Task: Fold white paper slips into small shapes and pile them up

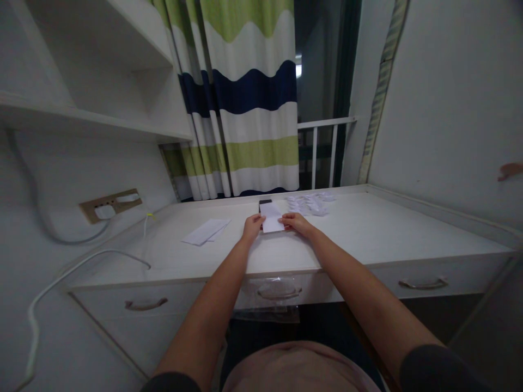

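A small white sheet of paper (272, 220) is held upright-side toward me between both hands, just above the white desk. My left hand (254, 224) pinches its left edge with thumb and fingers. At the right edge, my right hand (297, 222) grips it the same way. Behind the sheet's top, a dark flat object (265, 202) shows partly; the paper hides the rest. To the left lie several white paper sheets (206, 231) in a loose stack. Beyond my right hand sits a pile of folded white paper pieces (310, 204).
The white desk (368, 228) has a raised back rim and drawers with metal handles in front. A white cable (102, 253) crosses its left end near a wall socket (110, 206). A shelf (93, 122) overhangs at left; a striped curtain (257, 92) hangs behind.
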Demonstrator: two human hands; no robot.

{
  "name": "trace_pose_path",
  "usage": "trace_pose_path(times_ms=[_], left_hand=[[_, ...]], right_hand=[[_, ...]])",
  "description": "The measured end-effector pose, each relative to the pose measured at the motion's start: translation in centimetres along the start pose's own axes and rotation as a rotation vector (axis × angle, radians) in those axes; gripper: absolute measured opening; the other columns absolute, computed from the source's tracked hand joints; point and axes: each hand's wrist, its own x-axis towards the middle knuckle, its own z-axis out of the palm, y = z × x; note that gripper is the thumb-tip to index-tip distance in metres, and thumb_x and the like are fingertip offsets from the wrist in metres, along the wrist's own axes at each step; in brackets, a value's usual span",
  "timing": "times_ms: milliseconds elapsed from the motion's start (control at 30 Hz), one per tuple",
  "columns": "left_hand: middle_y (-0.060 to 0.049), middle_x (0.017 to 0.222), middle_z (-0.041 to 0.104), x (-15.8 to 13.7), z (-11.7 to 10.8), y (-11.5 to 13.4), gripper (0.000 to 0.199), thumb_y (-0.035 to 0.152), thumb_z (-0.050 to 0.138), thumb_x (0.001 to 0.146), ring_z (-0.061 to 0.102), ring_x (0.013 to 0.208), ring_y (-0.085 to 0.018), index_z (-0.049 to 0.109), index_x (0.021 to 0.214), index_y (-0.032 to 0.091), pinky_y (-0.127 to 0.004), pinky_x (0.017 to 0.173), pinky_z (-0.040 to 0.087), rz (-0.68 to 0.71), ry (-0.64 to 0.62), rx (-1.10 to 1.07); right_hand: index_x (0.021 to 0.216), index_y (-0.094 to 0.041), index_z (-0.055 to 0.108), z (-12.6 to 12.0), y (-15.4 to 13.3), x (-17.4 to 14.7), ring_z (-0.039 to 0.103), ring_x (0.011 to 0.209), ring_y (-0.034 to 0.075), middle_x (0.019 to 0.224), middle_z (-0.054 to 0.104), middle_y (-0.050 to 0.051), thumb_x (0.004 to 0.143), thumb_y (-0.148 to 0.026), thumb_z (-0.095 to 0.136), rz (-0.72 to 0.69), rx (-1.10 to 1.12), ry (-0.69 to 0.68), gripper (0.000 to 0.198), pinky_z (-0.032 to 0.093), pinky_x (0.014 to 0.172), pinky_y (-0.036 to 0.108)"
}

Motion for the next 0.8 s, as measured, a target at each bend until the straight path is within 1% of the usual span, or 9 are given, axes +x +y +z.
trace_pose_path(times_ms=[100,267,433,633,800], left_hand=[[0.0,0.06,0.059,-0.03,0.05,-0.11,0.025,0.033,0.069,0.055,0.054,0.054,-0.011,0.06,0.067,0.013,-0.024,0.052,0.045,-0.028,-0.033,0.0],[-0.001,0.059,0.059,0.06,0.01,-0.22,0.023,0.031,0.07,0.055,0.054,0.053,-0.012,0.06,0.063,0.013,-0.025,0.052,0.045,-0.036,-0.032,0.015],[0.001,0.054,0.056,0.13,0.0,-0.35,0.025,0.033,0.071,0.054,0.05,0.049,-0.009,0.059,0.061,0.012,-0.022,0.049,0.042,-0.015,-0.043,0.033],[0.003,0.05,0.052,0.15,-0.06,-0.57,0.026,0.034,0.071,0.054,0.047,0.048,-0.008,0.057,0.057,0.012,-0.021,0.047,0.04,0.005,-0.08,0.056],[0.002,0.051,0.053,0.26,-0.12,-0.65,0.021,0.03,0.069,0.056,0.048,0.048,-0.009,0.057,0.058,0.012,-0.022,0.048,0.04,-0.013,-0.08,0.065]], right_hand=[[0.061,-0.014,0.06,-0.05,0.01,0.1,0.053,0.052,0.007,0.056,0.059,-0.003,0.05,-0.027,0.077,-0.035,0.031,0.007,0.024,0.045,0.054,0.019],[0.055,-0.014,0.058,-0.24,0.05,0.32,0.052,0.049,0.007,0.052,0.057,-0.003,0.047,-0.026,0.078,-0.012,0.01,0.017,0.025,0.044,0.053,0.019],[0.062,-0.013,0.062,-0.28,0.09,0.36,0.053,0.053,0.007,0.058,0.059,-0.002,0.048,-0.028,0.077,-0.046,0.023,0.013,0.025,0.045,0.056,0.02],[0.056,-0.014,0.06,-0.55,0.27,0.79,0.051,0.051,0.007,0.053,0.057,-0.002,0.051,-0.029,0.076,-0.086,-0.03,0.066,0.023,0.044,0.054,0.021],[0.057,-0.014,0.06,-0.5,0.08,0.71,0.051,0.052,0.008,0.054,0.057,-0.003,0.049,-0.027,0.077,-0.069,-0.001,0.056,0.023,0.045,0.055,0.021]])
